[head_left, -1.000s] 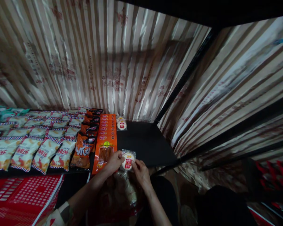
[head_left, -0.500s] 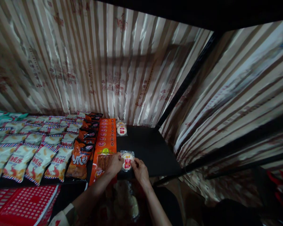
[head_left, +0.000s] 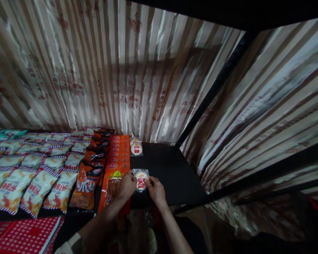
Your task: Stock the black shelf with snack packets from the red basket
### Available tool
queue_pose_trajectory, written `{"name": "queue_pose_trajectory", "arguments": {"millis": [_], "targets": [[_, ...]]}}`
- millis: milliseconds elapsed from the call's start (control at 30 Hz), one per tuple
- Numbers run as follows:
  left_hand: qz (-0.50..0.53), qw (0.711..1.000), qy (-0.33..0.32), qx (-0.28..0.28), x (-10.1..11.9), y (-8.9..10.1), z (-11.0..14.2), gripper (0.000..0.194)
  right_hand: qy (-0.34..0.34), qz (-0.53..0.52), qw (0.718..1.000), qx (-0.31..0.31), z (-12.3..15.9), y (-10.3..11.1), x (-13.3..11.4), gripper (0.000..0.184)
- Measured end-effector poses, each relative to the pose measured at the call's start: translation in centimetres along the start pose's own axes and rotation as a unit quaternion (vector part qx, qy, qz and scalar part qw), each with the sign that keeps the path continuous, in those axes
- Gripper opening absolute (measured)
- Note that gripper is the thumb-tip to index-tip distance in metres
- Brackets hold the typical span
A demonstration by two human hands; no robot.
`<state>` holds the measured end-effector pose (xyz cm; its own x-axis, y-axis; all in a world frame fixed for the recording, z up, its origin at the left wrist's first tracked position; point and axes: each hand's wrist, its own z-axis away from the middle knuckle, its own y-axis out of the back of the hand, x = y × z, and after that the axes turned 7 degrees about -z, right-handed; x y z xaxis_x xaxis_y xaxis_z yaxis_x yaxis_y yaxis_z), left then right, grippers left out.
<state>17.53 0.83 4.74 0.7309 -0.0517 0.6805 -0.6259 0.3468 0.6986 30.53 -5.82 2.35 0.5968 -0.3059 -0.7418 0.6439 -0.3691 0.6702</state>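
Both my hands hold one small clear packet with a round white cake and a red label (head_left: 141,179) over the black shelf (head_left: 169,173). My left hand (head_left: 127,185) pinches its left edge, fingers closed. My right hand (head_left: 155,188) pinches its right edge, fingers closed. The packet sits just right of a row of orange snack packs (head_left: 118,158). Farther back on the shelf lies another packet of round cakes (head_left: 136,147).
Left of the orange packs stand dark orange chip bags (head_left: 88,180) and rows of white shrimp-snack bags (head_left: 34,176). A red chequered box (head_left: 21,234) lies at lower left. Striped shiny curtain (head_left: 122,70) backs the shelf; a black frame post (head_left: 214,84) rises at right.
Both hands have carried the cake packet a little farther back onto the shelf. The camera has tilted slightly, shifting the view.
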Motion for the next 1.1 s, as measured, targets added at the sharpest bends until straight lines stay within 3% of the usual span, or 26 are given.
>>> {"name": "queue_pose_trajectory", "arguments": {"millis": [133,333,667,833,1100], "targets": [[0.007,1.000,0.000,0.001,0.4,0.1,-0.3,0.042,0.005,-0.004,1.000,0.006,-1.3,-0.2,0.0,0.028],[0.005,0.998,-0.033,0.046,0.4,-0.8,-1.2,0.048,-0.009,0.009,1.000,0.005,-3.2,-0.6,-0.5,0.028],[-0.071,0.988,-0.116,0.074,1.4,-1.8,-2.2,0.045,-0.041,0.028,0.999,0.001,-6.6,-1.2,-1.5,0.032],[-0.100,0.982,-0.151,0.048,1.6,-2.3,-3.5,0.050,-0.034,0.042,0.999,0.006,-8.4,-1.8,-1.8,0.034],[-0.121,0.978,-0.160,0.051,1.8,-2.5,-5.2,0.053,-0.024,0.055,0.998,0.015,-10.9,-2.5,-2.3,0.033]]}}
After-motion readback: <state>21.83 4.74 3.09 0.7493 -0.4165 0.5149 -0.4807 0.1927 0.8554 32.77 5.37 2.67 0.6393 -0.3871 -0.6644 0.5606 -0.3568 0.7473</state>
